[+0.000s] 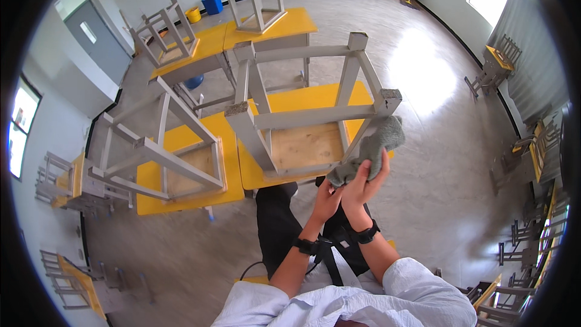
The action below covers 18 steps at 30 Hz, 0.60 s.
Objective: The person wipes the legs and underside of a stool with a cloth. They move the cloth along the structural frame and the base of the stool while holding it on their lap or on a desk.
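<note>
A grey-green cloth (pixel 386 138) is bunched in both hands, just in front of the right front leg of an upturned stool (pixel 313 120). My right hand (pixel 365 184) grips the cloth's middle, its upper part rising past the fingers. The cloth's lower left end is pinched by my left hand (pixel 327 202). Whether the cloth presses on the leg is hard to tell. Seat down, legs up, the stool rests on a yellow-topped desk (pixel 250 176); its bare wooden underside faces me.
On the adjoining yellow desk (pixel 150 204) lies another upturned stool (pixel 190 163). Two more inverted stools (pixel 258 4) stand on desks farther off. Yellow (pixel 193 14) and blue bins (pixel 212 4) sit by the far wall. Desks and chairs (pixel 501 56) line the right side.
</note>
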Tool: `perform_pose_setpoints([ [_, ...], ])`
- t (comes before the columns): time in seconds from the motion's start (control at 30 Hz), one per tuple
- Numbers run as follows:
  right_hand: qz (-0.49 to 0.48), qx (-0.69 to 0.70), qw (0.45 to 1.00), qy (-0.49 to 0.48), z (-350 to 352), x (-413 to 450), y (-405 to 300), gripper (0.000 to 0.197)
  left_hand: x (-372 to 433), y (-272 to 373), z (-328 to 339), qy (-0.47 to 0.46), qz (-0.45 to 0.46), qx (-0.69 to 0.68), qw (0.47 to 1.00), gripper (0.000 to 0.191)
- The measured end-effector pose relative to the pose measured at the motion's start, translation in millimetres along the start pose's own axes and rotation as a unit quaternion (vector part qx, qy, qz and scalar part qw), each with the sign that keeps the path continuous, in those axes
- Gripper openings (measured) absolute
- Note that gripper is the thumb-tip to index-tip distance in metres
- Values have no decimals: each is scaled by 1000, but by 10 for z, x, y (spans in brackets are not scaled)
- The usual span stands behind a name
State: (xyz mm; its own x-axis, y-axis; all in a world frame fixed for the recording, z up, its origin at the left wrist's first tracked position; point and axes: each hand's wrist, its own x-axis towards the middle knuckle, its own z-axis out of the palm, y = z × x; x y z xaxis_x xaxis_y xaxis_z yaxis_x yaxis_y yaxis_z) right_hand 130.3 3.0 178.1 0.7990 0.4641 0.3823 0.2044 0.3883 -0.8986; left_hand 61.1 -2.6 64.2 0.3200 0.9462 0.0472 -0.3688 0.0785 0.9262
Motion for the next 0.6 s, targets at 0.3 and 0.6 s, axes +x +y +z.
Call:
perform_pose_setpoints([
  [0.3, -367, -214, 841, -336, 753, 126, -773, 47, -77, 381, 24, 61, 70, -6, 996, 36],
  [0.6, -369, -226, 825, -362, 749, 204, -796, 50, -76, 389, -313, 159, 71, 11, 985, 29],
])
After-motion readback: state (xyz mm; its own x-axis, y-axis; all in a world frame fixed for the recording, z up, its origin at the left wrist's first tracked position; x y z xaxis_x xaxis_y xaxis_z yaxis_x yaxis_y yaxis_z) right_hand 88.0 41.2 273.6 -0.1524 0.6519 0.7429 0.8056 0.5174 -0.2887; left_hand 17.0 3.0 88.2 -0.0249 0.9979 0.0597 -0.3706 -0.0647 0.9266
